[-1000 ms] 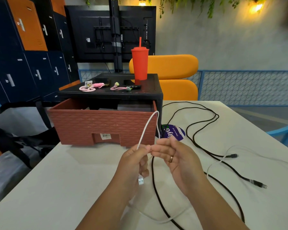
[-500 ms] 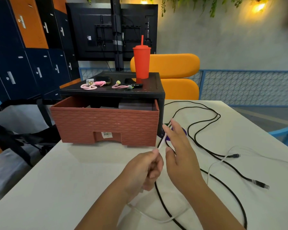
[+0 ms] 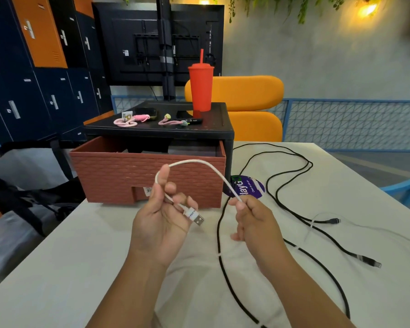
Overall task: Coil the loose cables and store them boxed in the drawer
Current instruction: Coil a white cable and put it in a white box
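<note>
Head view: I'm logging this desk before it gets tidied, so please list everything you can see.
white cable: one, white, arcing between both hands, rest on the table
black cable: count unclear, black, loose on the table's right
drawer: one, brick red, pulled out of the stand
stand: one, black, on the table
tumbler: one, red, on the stand
pink coils: two, pink, on the stand
sticker: one, purple, beside the stand
table: one, white, foreground
chair: one, orange, behind the table
screen: one, black, behind the stand
lockers: several, blue and orange, left
left hand: holds the white cable's USB end
right hand: pinches the white cable
</note>
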A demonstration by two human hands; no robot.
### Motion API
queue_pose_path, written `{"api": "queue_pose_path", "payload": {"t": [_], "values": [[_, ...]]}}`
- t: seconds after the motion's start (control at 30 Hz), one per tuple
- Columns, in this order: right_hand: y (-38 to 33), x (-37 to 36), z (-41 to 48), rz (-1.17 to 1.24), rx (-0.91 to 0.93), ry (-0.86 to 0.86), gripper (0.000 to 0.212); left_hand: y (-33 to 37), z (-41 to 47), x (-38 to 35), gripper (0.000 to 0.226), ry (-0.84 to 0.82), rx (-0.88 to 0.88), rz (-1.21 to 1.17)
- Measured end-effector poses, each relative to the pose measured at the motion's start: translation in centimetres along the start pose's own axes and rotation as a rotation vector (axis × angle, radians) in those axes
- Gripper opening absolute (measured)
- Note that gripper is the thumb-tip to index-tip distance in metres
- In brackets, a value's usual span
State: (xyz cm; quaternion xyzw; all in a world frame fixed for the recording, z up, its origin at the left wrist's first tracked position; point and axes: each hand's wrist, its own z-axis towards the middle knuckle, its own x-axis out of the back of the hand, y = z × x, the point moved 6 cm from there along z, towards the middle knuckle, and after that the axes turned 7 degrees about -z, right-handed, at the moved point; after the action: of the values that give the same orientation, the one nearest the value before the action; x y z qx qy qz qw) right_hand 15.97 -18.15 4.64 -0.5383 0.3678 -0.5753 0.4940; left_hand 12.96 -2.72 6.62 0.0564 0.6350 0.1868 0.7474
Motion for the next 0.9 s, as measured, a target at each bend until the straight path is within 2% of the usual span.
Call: {"api": "queue_pose_path", "payload": {"t": [0.03,0.1,0.17,0.23,0.4,0.5,0.57,0.63,0.73,0.83,0.9], "values": [[0.2,-0.1,0.0,-0.023,-0.041,-0.035,0.026,0.4,0.1,0.1,0.032,0.032,-0.030,-0.002],[0.4,-0.7,-0.1,-0.228,-0.028,-0.118,0.025,1.0,0.1,0.5,0.030,0.064,-0.071,0.029],[0.3,-1.9,-0.5,-0.514,0.091,-0.217,0.024,1.5,0.0,0.5,0.032,0.074,-0.112,0.106],[0.5,-3.1,-1.2,-0.667,0.182,-0.305,0.024,1.9,0.0,0.5,0.037,0.095,-0.156,0.217],[-0.3,-4.4,-2.8,-0.674,0.250,-0.483,0.025,2.6,-0.1,0.4,0.027,0.129,-0.257,0.480],[-0.8,-3.6,-2.8,-0.667,0.234,-0.505,0.019,2.8,-0.4,0.0,0.033,0.099,-0.349,0.807],[-1.0,-2.7,-2.5,-0.679,0.207,-0.476,0.023,2.3,-0.7,-0.6,0.041,0.041,-0.419,1.054],[-1.3,-1.4,-2.1,-0.719,0.193,-0.409,0.031,1.3,-1.0,-0.9,0.037,-0.065,-0.444,1.249],[-1.8,0.3,-1.3,-0.839,0.274,-0.279,0.023,-0.3,-1.0,-0.1,0.030,-0.199,-0.420,1.608],[-2.9,1.8,-0.7,-1.012,0.457,-0.020,0.011,-1.0,-0.7,0.7,0.029,-0.233,-0.367,1.809],[-3.6,3.3,-0.7,-1.021,0.438,0.153,0.012,-1.2,-0.9,0.5,0.026,-0.267,-0.367,1.834]]}}
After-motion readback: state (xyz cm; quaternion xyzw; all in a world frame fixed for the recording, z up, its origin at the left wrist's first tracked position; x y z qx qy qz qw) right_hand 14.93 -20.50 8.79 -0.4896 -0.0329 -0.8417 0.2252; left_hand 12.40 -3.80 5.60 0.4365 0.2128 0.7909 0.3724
